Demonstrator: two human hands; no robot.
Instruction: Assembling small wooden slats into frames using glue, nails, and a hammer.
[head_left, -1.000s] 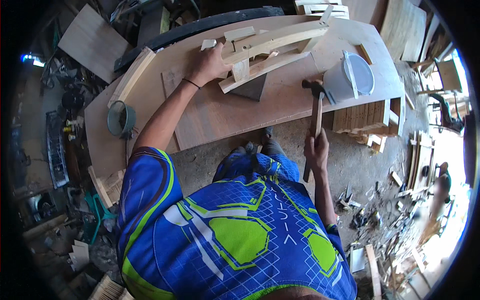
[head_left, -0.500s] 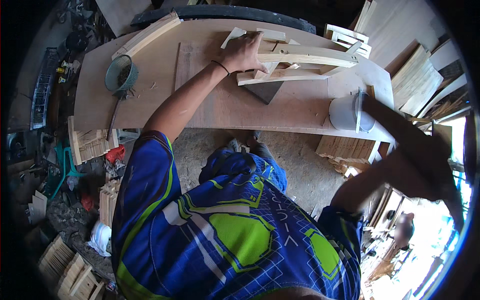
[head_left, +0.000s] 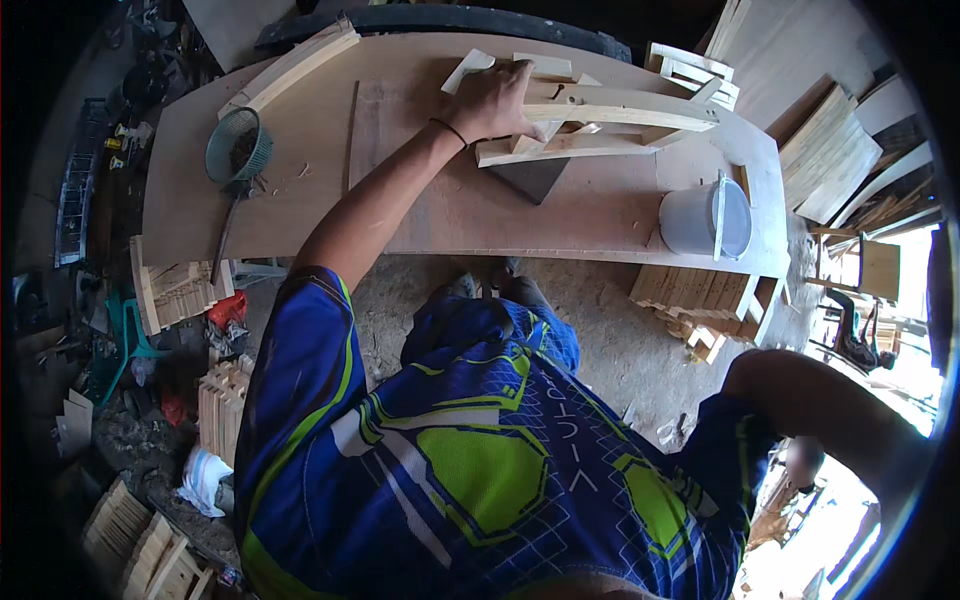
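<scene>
My left hand (head_left: 495,102) is closed around the left end of a pale wooden frame (head_left: 620,103) on the workbench. The frame has two curved rails joined by short crosspieces. A thin nail (head_left: 558,92) stands up from the upper rail beside my fingers. Beneath the lower rail a dark flat block (head_left: 535,180) sticks out. My right forearm (head_left: 830,395) is bent out toward the right rim, and its hand lies outside the picture.
On the bench (head_left: 450,230) a green mesh basket (head_left: 238,145) stands left, with a hammer-like handle (head_left: 226,235) beside it. A white bucket (head_left: 690,223) sits near the right end. A curved wooden piece (head_left: 290,68) lies far left. Stacked wooden parts (head_left: 690,295) are below the bench.
My right arm has swung away from above the bucket to the right, taking the hand and a dark, blurred object out of view. My left hand keeps its hold on the frame.
</scene>
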